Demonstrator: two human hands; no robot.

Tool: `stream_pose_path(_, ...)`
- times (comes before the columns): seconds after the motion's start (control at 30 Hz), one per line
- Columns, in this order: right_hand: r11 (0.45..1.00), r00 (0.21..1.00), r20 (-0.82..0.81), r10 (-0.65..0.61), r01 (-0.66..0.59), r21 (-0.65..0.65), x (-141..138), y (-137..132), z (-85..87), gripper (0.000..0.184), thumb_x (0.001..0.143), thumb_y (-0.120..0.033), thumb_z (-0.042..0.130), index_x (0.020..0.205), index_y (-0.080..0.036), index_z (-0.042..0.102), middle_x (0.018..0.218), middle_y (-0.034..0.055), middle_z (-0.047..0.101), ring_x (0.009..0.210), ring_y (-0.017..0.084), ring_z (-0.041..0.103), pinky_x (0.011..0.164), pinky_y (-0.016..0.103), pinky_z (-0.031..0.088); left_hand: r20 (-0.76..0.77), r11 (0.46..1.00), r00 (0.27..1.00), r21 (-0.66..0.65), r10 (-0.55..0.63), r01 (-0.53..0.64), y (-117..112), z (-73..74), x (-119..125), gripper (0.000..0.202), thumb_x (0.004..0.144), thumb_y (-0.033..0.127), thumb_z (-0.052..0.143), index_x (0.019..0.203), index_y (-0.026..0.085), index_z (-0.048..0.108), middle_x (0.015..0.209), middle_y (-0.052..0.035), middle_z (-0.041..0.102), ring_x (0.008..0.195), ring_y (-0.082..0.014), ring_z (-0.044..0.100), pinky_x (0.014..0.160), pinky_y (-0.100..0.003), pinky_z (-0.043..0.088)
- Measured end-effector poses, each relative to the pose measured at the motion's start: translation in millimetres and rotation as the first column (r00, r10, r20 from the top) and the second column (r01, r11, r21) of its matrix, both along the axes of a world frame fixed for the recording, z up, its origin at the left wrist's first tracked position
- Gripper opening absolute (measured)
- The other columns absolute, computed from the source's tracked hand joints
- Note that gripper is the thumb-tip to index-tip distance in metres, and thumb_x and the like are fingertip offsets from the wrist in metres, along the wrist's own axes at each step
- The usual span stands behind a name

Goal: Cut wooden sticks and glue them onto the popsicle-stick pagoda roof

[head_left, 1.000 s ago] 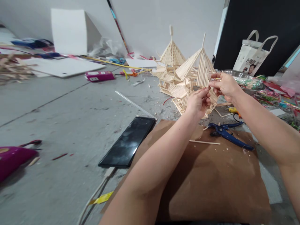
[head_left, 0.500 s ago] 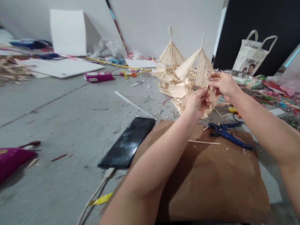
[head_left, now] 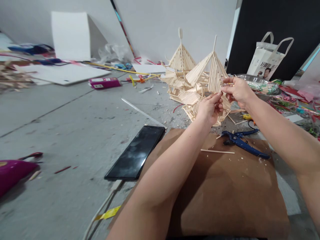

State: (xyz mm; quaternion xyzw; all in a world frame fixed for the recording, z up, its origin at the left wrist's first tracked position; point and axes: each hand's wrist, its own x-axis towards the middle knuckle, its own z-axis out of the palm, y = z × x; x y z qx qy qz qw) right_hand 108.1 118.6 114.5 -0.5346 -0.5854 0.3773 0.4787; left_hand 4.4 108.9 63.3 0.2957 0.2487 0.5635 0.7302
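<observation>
A model building made of thin wooden sticks (head_left: 192, 80) stands on the grey floor, with two pointed roofs. My left hand (head_left: 209, 110) is raised in front of its right roof, thumb and fingers pinched at the roof's lower edge. My right hand (head_left: 237, 91) is closed in a pinch at the same roof's right edge, holding a small stick piece against it. Both hands touch the model. Blue cutting pliers (head_left: 241, 141) and one loose stick (head_left: 217, 151) lie on the brown paper (head_left: 225, 193) below my hands.
A black phone (head_left: 136, 153) with a cable lies at the paper's left edge. A metal bowl (head_left: 260, 87) and a white tote bag (head_left: 268, 60) sit at the right among coloured scraps. White boards (head_left: 67, 71), a pink box (head_left: 103, 82) and a magenta object (head_left: 11, 170) lie to the left.
Both hands stay pinched at the roof's edge; only the view has drifted slightly.
</observation>
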Motion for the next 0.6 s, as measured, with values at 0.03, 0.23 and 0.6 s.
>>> stream_pose_path(0.03, 1.0, 1.0, 0.004, 0.0, 0.0, 0.0, 0.6, 0.6, -0.3, 0.027, 0.068, -0.01, 0.06, 0.085, -0.02, 0.043, 0.058, -0.0067, 0.046, 0.037, 0.005, 0.038, 0.034, 0.02, 0.029, 0.004, 1.0, 1.0, -0.005, 0.001, -0.001, 0.0, 0.3, 0.0, 0.012, 0.073, 0.018, 0.062, 0.066, 0.014, 0.053, 0.048, 0.0068, 0.049, 0.033, -0.001, 0.04, 0.036, -0.015, 0.031)
stream_pose_path(0.23, 1.0, 1.0, 0.0, 0.02, -0.02, 0.007, -1.8, 0.5, -0.7, 0.025, 0.07, -0.01, 0.059, 0.085, -0.02, 0.042, 0.059, -0.0069, 0.046, 0.037, 0.003, 0.038, 0.032, 0.018, 0.028, 0.017, 1.0, 1.0, -0.01, 0.011, -0.01, 1.2, 0.7, 1.9, 0.014, 0.074, 0.017, 0.061, 0.064, 0.014, 0.051, 0.047, 0.0066, 0.049, 0.033, -0.0015, 0.041, 0.036, -0.015, 0.031)
stream_pose_path(0.6, 0.966, 0.917, 0.331, -0.223, 0.161, 0.204, 86.7, -38.2, -17.5, 0.019, 0.075, -0.033, 0.056, 0.087, -0.019, 0.055, 0.077, 0.0028, 0.061, 0.049, 0.009, 0.051, 0.044, 0.023, 0.038, -0.012, 0.999, 1.0, -0.04, 0.018, -0.019, -0.4, 3.3, 1.6, 0.016, 0.074, 0.017, 0.061, 0.063, 0.014, 0.05, 0.046, 0.0072, 0.048, 0.033, -0.0007, 0.038, 0.035, -0.014, 0.029)
